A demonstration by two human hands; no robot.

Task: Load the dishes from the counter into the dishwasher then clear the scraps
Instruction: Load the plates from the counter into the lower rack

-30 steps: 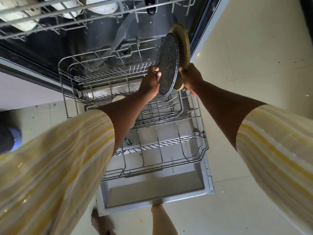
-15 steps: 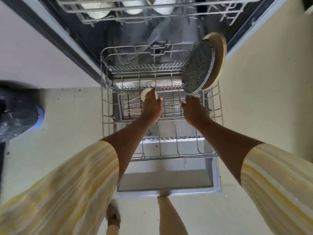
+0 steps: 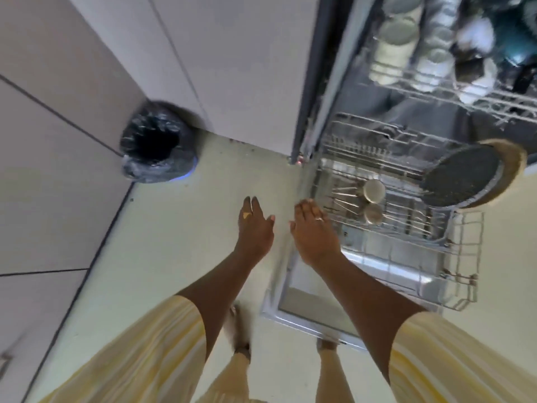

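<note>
Nearest the camera, yellow-striped sleeves (image 3: 139, 353) give way to bare forearms stretched out over the pale floor (image 3: 180, 228). Left hand (image 3: 255, 225) is released, fingers straight and close together, holding nothing, above the floor just left of the dishwasher door (image 3: 305, 309). Right hand (image 3: 313, 231) is likewise flat and empty at the near left corner of the lower rack (image 3: 465, 257); whether it touches the wire I cannot tell. That rack sits pulled out over the open door. Inside it, two small round cups (image 3: 374, 189) lie beside thin metal utensils (image 3: 345, 196). At its far right a dark speckled plate (image 3: 462, 178) stands on edge, with a tan plate (image 3: 513, 170) just behind. Off to the left, a bin (image 3: 157, 144) lined with a black bag stands against the cabinets (image 3: 232, 53). Farthest, the upper rack (image 3: 479, 97) holds blurred pale crockery (image 3: 398, 36).
</note>
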